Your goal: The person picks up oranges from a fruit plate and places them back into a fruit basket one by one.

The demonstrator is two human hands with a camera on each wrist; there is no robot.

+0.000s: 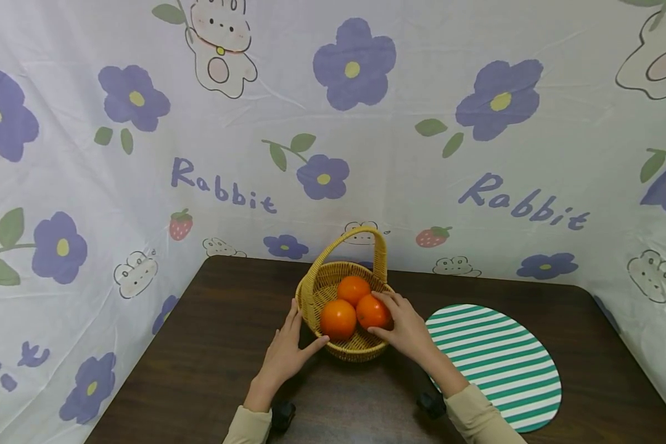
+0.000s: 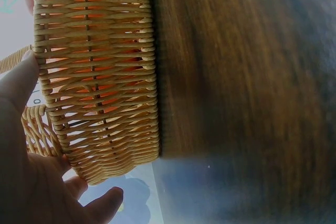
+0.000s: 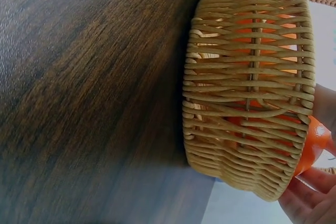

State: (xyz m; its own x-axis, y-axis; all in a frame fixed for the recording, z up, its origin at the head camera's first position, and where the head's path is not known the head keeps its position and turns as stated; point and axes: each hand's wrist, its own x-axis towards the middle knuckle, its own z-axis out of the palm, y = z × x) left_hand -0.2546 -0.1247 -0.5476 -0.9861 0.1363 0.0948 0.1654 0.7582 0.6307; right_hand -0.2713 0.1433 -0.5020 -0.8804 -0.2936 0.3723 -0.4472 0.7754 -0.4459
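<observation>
A yellow wicker basket (image 1: 357, 353) with a tall arched handle stands on the table and holds three oranges. My left hand (image 1: 286, 353) holds its left side, thumb on the front rim and fingers along the outer wall. In the left wrist view the fingers (image 2: 107, 203) curve past the woven side. At the basket's right, my right hand (image 1: 406, 327) grips the rightmost orange (image 1: 373, 311) between thumb and fingers. That orange (image 3: 315, 142) shows at the rim in the right wrist view. Beside it lie the front-left orange (image 1: 338, 320) and the back orange (image 1: 353, 289).
An oval placemat (image 1: 499, 364) with green and white stripes lies on the dark wooden table (image 1: 200, 357), right of the basket and partly under the right forearm. Behind the table hangs a white cloth (image 1: 399, 166) printed with flowers and rabbits.
</observation>
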